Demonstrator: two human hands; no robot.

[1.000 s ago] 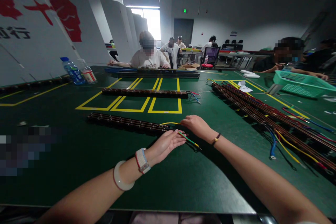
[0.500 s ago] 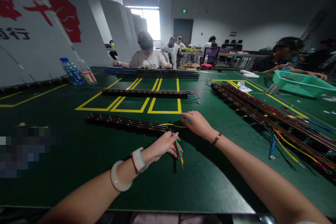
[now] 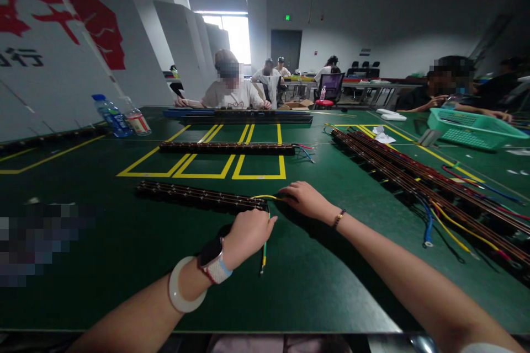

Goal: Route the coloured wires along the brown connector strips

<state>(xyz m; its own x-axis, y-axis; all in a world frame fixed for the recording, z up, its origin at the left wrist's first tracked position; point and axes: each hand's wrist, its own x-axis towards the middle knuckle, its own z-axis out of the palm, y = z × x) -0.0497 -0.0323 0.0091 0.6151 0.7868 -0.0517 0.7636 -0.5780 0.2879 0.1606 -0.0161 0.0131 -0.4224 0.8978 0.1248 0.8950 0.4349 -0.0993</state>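
A long dark wiring bar (image 3: 199,194) with copper-coloured lines lies slantwise on the green table. My left hand (image 3: 248,236) is closed over its right end, back of the hand up; the fingers are mostly hidden behind it, and the thumb points right. From under this hand a green-yellow wire (image 3: 265,251) hangs toward me, with a metal tip at its end. A yellow wire (image 3: 265,197) runs right from the bar's end. My right hand (image 3: 308,200) has its fingertips closed on the free end of that wire.
Another wiring bar (image 3: 227,148) lies across yellow tape outlines (image 3: 259,177). Several bars with loose wires (image 3: 397,182) are bundled at right, near a green basket (image 3: 472,128). Bottles (image 3: 138,120) stand back left. A co-worker (image 3: 232,88) sits opposite, behind dark rails (image 3: 248,117).
My left hand has let go of the green-yellow wire and turned palm down over the bar's end. The wire now hangs straighter. My right hand has lowered slightly, its fingers drawing together on the yellow wire.
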